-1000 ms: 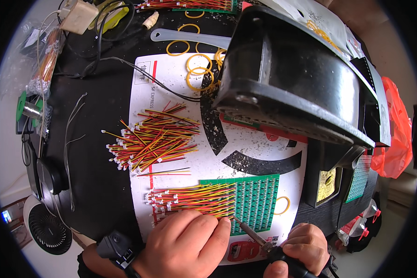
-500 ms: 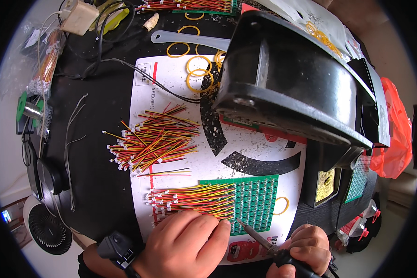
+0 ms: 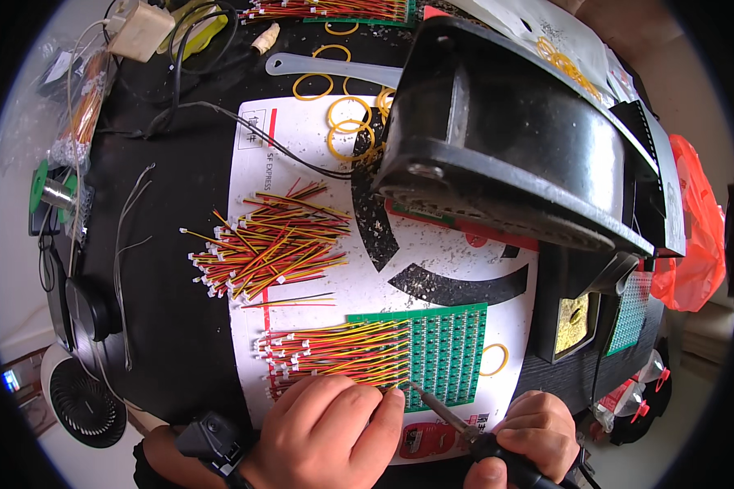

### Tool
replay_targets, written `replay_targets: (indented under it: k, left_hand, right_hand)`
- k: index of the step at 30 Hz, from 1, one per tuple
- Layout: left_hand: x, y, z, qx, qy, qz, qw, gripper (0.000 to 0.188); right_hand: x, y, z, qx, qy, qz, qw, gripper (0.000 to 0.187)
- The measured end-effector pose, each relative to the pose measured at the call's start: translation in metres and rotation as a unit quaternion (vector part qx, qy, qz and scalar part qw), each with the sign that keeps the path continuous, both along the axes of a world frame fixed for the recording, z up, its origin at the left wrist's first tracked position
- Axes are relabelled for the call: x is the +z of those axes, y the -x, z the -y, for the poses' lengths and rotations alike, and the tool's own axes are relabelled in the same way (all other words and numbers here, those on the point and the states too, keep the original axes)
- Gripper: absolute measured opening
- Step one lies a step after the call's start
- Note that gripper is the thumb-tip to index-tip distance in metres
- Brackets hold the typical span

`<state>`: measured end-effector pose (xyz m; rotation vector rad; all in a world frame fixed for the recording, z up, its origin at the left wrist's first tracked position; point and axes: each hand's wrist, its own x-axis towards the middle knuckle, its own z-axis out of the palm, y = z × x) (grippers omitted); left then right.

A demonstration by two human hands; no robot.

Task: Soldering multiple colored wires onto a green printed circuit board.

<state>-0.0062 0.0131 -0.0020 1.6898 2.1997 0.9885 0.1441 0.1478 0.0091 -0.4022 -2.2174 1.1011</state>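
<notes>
A green circuit board panel [image 3: 448,359] lies on a white printed sheet. Rows of red, yellow and black wires with white plugs [image 3: 334,346] run across its left part. My right hand [image 3: 530,440] grips a soldering iron [image 3: 465,428], its tip touching or just above the board at the wires' right ends. My left hand [image 3: 334,428] rests over the lowest wires, thumb and forefinger pinched near the iron's tip; what lies between them is mostly hidden, apparently a wire end. A loose pile of the same wires [image 3: 273,244] lies behind.
A large black fan [image 3: 506,138] stands at the back right, its cable running left. Beside it sits a tray with yellow tip-cleaning material [image 3: 575,326]. Rubber bands [image 3: 351,130] lie on the sheet, a solder spool [image 3: 53,194] stands at the left, and a red bag [image 3: 689,228] hangs right.
The soldering iron and my right hand have moved slightly left, bringing the tip to the wire ends. The board has shifted a little left and up. My left hand stays nearly in place.
</notes>
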Motion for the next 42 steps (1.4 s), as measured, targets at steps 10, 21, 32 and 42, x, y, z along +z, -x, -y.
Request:
replay_targets:
  k: [10, 21, 32, 42]
  left_hand:
    - [-0.001, 0.000, 0.001, 0.007, -0.001, -0.012, 1.000, 0.013]
    - [0.001, -0.002, 0.001, 0.016, 0.009, -0.022, 1.000, 0.013]
    - [-0.002, -0.002, -0.001, 0.009, 0.006, -0.011, 1.000, 0.013]
    - [-0.001, 0.000, -0.002, 0.015, 0.008, 0.001, 1.000, 0.012]
  right_hand:
    - [-0.002, 0.002, 0.000, 0.004, -0.002, -0.002, 1.000, 0.022]
    - [-0.002, 0.000, -0.004, 0.035, -0.008, 0.003, 0.999, 0.023]
    - [-0.004, -0.002, 0.000, -0.013, 0.016, -0.018, 1.000, 0.024]
    - [-0.001, -0.001, -0.002, 0.007, 0.021, 0.002, 1.000, 0.023]
